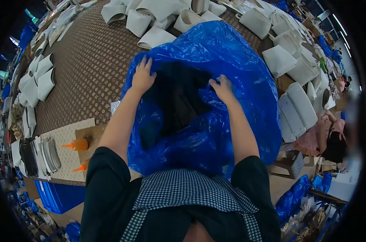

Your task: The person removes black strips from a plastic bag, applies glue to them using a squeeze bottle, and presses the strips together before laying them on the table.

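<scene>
Counter (90,68): broad, brown patterned top, filling the upper view. Blue plastic bag (215,101): large, crumpled, standing on the counter directly before the person, mouth open, dark contents (179,101) inside that cannot be told apart. White formed pieces (158,20): heaped along the far edge of the counter; more white pieces (299,101) stacked to the right of the bag, others (36,82) lined up at the left edge. Left hand (142,76): at the far left rim of the bag's opening, fingers spread and curled over the plastic, grip closed on the rim. Right hand (223,89): at the right inner rim, fingers bent down onto the plastic, grip closed on it. Two orange bottles (78,144): lying at the near left on a pale board, well apart from the bag.
</scene>
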### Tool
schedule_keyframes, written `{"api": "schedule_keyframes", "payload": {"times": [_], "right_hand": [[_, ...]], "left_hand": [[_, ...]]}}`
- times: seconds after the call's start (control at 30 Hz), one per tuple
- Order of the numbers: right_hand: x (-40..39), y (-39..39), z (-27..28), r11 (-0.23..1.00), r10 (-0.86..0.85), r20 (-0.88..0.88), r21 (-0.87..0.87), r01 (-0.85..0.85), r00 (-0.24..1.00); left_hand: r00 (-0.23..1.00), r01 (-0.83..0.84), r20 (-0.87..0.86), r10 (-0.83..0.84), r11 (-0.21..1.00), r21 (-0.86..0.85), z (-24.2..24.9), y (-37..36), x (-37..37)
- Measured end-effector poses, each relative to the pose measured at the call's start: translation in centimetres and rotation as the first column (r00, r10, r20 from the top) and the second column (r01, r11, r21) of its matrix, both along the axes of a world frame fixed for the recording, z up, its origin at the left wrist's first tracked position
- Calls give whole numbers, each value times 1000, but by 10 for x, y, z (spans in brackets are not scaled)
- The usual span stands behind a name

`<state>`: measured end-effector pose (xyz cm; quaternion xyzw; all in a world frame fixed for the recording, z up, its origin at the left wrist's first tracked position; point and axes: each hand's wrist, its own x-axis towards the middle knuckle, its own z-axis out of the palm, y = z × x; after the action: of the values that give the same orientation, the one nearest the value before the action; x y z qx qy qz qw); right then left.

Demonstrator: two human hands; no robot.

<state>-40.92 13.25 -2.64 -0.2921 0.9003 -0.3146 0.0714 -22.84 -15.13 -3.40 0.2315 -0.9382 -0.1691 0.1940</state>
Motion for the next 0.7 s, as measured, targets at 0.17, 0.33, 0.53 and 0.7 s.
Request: {"api": "schedule_keyframes", "payload": {"times": [0.17, 0.33, 0.53, 0.7], "right_hand": [[-8, -15, -33, 933, 161, 249, -353, -66, 955], [86, -11, -3, 910, 240, -202, -295, -292, 950], [206, 55, -31, 665, 745, -135, 69, -744, 654], [221, 135, -59, 732, 680, 8, 46, -680, 733]], "left_hand": [[998, 58, -9, -58, 994, 87, -10, -5, 29], [908, 397, 68, -413, 902, 168, 16, 76, 111], [902, 418, -28, -430, 858, 299, -10, 122, 208], [975, 222, -70, -210, 926, 307, -42, 115, 246]]}}
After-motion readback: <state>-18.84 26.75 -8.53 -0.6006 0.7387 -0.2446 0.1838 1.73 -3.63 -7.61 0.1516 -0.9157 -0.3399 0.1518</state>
